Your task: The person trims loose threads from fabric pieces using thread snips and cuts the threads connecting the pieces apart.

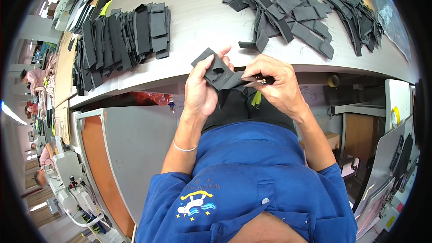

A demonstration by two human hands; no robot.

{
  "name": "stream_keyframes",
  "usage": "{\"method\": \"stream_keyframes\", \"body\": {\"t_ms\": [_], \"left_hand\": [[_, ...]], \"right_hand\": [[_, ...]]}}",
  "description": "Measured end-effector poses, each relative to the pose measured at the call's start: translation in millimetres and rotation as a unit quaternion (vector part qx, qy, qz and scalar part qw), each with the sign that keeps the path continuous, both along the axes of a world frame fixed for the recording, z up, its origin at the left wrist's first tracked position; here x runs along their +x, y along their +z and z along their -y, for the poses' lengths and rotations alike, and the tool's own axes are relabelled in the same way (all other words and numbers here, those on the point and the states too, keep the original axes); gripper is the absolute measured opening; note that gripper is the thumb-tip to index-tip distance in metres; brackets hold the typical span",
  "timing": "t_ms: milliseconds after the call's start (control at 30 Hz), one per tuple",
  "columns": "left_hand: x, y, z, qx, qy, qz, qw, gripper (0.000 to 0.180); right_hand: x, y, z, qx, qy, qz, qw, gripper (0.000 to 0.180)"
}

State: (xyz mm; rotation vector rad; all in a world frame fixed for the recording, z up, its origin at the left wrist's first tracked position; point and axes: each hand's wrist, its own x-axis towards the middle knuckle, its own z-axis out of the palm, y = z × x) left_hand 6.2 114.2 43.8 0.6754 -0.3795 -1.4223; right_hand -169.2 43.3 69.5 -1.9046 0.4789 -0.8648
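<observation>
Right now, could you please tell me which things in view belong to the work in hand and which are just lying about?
In hand:
- dark fabric piece, held in the left hand
- small snips, gripped by the right hand
- loose pile of dark pieces
- stacked dark pieces

Lying about:
- tape roll
- sewing machine

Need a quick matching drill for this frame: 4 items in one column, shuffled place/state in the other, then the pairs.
Things:
1. dark fabric piece
2. small snips
3. neat stack of dark pieces
4. loose heap of dark pieces

Places or states:
A. scattered on the table, far right
B. pinched in the right hand
C. lined up in rows on the table, far left
D. held up in the left hand

Pairs: 1-D, 2-B, 3-C, 4-A
</observation>
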Motion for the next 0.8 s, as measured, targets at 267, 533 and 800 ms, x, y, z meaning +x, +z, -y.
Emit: {"method": "stream_keyframes", "body": {"t_ms": [267,533,800], "left_hand": [[-9,92,-19,-0.394,0.211,0.587,0.675,0.034],[16,2,-17,-0.07,0.047,0.288,0.954,0.023],[12,29,-4,-0.097,0.047,0.38,0.919,0.036]], "right_hand": [[-10,39,-9,-0.12,-0.037,0.214,0.969,0.02],[-3,-13,7,0.01,-0.139,0.131,0.982,0.017],[-4,-9,11,0.009,-0.114,0.059,0.992,0.015]]}}
